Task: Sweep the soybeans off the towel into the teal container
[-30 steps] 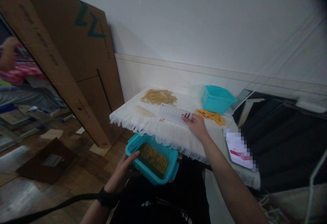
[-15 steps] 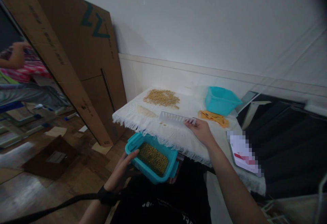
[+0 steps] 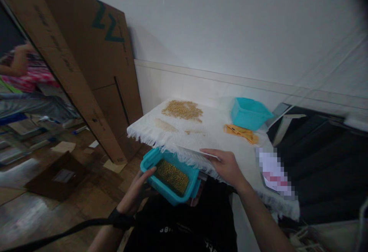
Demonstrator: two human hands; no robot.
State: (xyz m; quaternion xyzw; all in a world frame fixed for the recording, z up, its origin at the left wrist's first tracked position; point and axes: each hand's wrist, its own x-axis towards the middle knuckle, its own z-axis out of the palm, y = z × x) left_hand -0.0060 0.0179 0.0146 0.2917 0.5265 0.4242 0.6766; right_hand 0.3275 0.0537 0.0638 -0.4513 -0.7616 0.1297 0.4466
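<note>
Left hand (image 3: 139, 186) held a box (image 3: 180, 199) of beans (image 3: 173, 176) below the edge of the tabletop (image 3: 214, 139); right hand (image 3: 231, 166) held a strip (image 3: 197, 152) near that edge, the step seemingly a sweep-in, the next calling for a level box.

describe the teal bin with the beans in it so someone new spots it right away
Start from the white fringed cloth in the middle. At its near edge, the left hand holds a teal bin by one end. Yellowish beans show inside it, and it is held, while the other teal bin stands on the cloth.
</note>
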